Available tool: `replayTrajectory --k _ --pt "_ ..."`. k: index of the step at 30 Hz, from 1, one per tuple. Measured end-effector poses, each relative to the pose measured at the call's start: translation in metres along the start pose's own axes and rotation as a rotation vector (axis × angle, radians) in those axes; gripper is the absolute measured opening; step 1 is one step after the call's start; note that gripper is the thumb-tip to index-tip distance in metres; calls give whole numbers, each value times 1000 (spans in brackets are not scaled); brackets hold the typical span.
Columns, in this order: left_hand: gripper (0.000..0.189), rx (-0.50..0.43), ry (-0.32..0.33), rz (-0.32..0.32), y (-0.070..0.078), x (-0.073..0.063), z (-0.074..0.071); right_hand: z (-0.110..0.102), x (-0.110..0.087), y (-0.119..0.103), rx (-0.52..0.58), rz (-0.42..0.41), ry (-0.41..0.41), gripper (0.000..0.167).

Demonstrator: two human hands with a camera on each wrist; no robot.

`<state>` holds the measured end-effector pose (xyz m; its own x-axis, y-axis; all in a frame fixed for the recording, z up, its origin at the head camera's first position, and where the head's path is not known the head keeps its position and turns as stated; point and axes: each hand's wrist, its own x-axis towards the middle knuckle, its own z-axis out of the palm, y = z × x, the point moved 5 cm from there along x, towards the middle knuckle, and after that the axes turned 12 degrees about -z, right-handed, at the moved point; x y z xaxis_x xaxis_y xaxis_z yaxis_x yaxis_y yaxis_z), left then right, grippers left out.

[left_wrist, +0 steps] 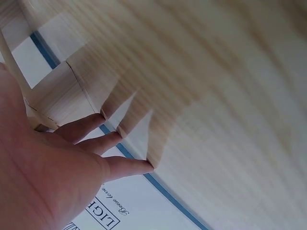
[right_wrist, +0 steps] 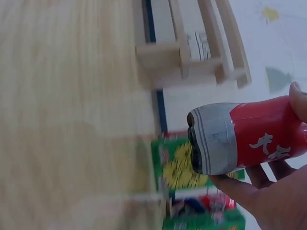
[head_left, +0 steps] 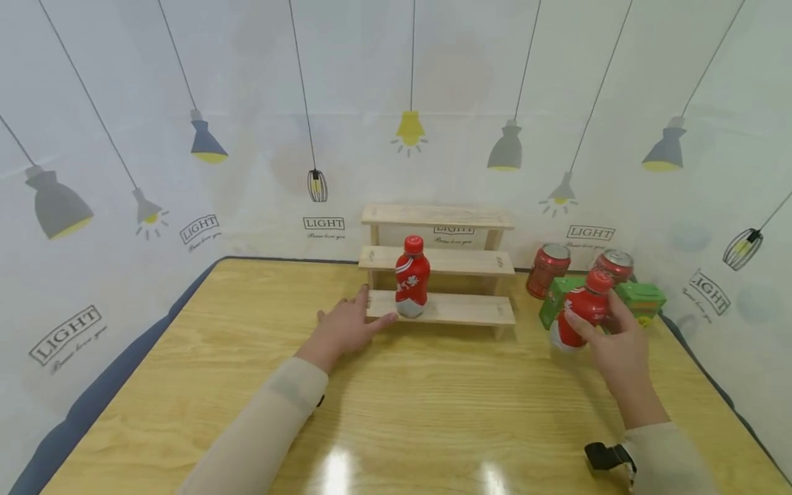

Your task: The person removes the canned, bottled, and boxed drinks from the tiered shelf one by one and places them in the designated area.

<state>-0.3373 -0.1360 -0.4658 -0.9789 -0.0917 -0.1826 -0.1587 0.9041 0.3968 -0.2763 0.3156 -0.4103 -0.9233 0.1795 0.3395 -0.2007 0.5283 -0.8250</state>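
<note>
A small red bottle [head_left: 580,313] with a white lower part is in my right hand [head_left: 621,350], raised above the table at the right. Thumb and fingers grip it near its cap, and its ridged base shows in the right wrist view. A similar red bottle [head_left: 412,278] stands upright on the lowest step of a three-step wooden shelf [head_left: 460,309]. My left hand [head_left: 346,326] is at the left end of that step, its thumb along the front edge near the standing bottle. In the left wrist view its outstretched fingers [left_wrist: 127,166] touch the tabletop.
Two red cans [head_left: 547,270] and green boxes [head_left: 643,301] stand at the back right, partly behind the raised bottle and right hand. The light wooden table [head_left: 433,405] meets a wall covering [head_left: 247,158] printed with lamps along its back edge.
</note>
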Motion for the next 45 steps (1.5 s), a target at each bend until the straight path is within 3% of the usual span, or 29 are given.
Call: replayTrajectory --k 5,13,22,29,37,45 --pt "124 10 0 -2 -2 0 -1 -30 -6 31 28 110 129 77" --pt "123 8 -2 0 -4 -1 -4 -71 -10 58 164 265 257 76" --pt "121 22 3 13 0 -3 -5 -84 -10 71 47 340 202 72" --pt "120 24 0 3 1 -6 -7 -87 -9 69 -14 353 238 69" --pt "122 -6 9 4 0 -5 -6 -89 -6 65 -2 379 191 87" --pt "119 0 8 8 1 -2 -3 -90 -7 81 -11 412 158 94"
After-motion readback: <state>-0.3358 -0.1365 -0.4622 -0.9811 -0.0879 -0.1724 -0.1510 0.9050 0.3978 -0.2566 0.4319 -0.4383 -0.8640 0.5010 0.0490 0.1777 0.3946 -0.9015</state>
